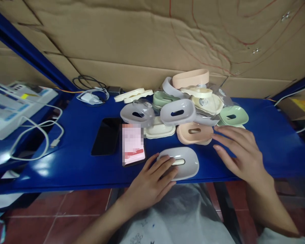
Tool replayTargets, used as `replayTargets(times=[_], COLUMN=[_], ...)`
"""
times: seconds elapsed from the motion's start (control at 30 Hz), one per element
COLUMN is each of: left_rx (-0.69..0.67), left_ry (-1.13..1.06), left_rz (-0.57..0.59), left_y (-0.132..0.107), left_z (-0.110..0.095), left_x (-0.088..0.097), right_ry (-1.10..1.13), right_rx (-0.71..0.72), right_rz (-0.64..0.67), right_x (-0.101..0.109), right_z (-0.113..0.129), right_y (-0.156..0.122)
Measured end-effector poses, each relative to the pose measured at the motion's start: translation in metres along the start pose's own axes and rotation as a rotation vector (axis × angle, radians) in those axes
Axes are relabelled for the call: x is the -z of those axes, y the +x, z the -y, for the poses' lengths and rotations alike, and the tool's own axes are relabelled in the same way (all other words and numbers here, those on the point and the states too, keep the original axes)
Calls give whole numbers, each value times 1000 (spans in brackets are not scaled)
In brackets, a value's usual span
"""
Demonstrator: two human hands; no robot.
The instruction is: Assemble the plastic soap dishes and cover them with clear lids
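Head view: a grey dish (191, 166) sits near the front edge of the blue table (71, 166), its hollow side up, with a cream strip (178, 162) showing in its slot. Dish and slot both have their long axis running roughly left to right. The left hand (152, 181) lies over the dish's left end, fingers reaching inside; I cannot tell whether it grips. The right hand (249, 159) is spread and holds nothing, fingertips just beside a peach dish (181, 135), whose slot also shows something pale. Behind, a green dish (241, 115) has a dark slot. A round label (204, 102) is too small to read. On the left lie 2 phones (106, 137), 1 with its lit screen pixelated.
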State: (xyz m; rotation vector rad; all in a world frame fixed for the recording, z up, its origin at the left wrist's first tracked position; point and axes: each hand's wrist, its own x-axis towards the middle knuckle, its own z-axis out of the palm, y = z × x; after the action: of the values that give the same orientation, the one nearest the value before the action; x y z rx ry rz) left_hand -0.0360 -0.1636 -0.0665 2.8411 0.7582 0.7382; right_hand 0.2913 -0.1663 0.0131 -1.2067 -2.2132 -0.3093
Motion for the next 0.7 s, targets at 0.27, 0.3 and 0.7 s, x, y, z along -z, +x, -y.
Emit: replayTargets(times=[0.27, 0.3, 0.7], left_rx=[-54, -52, -32], left_ry=[151, 145, 73], left_rz=[-50, -55, -57], left_y=[-1, -1, -2], left_z=[-4, -4, -1], left_x=[-9, -9, -6], right_ry=[-86, -123, -146], right_rx=[470, 480, -4], right_rz=[270, 299, 674], right_x=[-60, -74, -151], right_z=[25, 26, 41], right_y=[113, 129, 220])
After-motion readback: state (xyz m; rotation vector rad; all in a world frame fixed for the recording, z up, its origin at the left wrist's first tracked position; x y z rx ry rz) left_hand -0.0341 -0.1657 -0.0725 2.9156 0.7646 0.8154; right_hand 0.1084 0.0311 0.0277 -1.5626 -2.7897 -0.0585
